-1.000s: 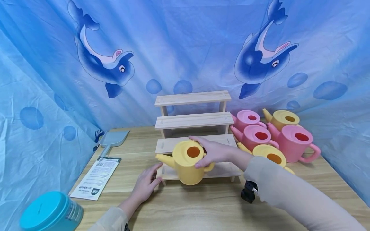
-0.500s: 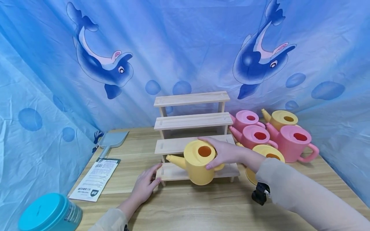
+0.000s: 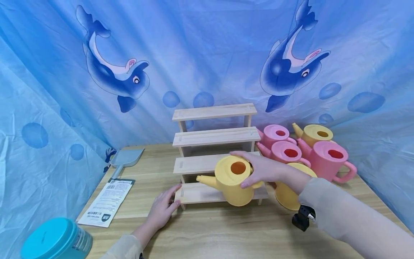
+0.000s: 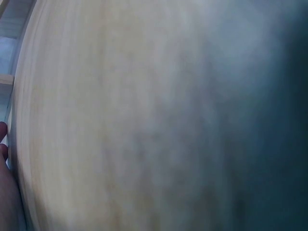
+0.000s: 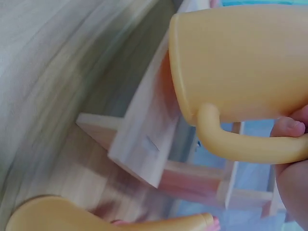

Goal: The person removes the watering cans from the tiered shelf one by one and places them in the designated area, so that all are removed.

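My right hand (image 3: 260, 168) holds a yellow watering can (image 3: 237, 196) by the top of its handle side, spout pointing left. The can is upright at the right part of the lowest board of a wooden step shelf (image 3: 197, 193). In the right wrist view the can's base (image 5: 179, 72) is close to the board; whether it touches I cannot tell. My left hand (image 3: 161, 207) grips the left end of that lowest board, thumb at the front. The left wrist view shows mostly blurred tabletop (image 4: 72, 115), with fingertips (image 4: 3, 131) at its left edge.
Right of the shelf stand pink watering cans (image 3: 326, 162) and yellow ones (image 3: 288, 196), one partly behind my right forearm. At left lie a grey dustpan (image 3: 127, 157), a printed packet (image 3: 108, 201) and a turquoise-lidded tub (image 3: 48, 237). A blue dolphin curtain (image 3: 207, 54) hangs behind.
My right hand has moved the yellow watering can rightward along the lowest board, from near its middle to its right part. The left hand stays at the board's left end.
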The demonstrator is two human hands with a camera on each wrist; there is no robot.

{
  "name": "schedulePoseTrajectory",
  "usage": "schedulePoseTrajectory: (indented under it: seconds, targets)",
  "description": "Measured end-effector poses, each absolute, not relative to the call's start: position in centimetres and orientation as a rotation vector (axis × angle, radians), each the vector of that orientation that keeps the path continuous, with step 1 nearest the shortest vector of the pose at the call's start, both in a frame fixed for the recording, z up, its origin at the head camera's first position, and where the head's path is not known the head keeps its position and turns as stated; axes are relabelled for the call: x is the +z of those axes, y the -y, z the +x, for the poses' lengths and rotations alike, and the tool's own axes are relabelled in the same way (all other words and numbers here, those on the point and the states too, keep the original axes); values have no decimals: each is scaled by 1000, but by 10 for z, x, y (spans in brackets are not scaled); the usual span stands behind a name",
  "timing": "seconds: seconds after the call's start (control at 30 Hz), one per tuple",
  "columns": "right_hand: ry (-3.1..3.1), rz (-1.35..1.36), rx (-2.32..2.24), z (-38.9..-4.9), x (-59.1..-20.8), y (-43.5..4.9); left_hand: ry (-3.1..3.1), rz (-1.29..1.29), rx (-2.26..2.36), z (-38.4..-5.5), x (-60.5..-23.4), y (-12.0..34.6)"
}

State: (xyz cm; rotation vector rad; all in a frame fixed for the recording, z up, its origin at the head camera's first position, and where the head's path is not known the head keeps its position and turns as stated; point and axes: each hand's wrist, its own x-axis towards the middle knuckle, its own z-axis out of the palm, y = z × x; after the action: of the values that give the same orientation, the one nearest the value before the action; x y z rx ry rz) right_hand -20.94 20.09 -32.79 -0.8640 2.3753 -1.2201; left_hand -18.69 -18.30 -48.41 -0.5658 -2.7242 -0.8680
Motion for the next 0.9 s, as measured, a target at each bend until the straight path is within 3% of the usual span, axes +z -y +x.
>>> schedulePoseTrajectory:
  seconds: [0.67,0.9]
  targets:
    - [-2635,-919,-1197,-201,-282,-266,2719,-566,-876,-185,-482,181]
    - [-2550,-802,-1319,-198,-264,-296,2707,-563,-851,-184,-483,182]
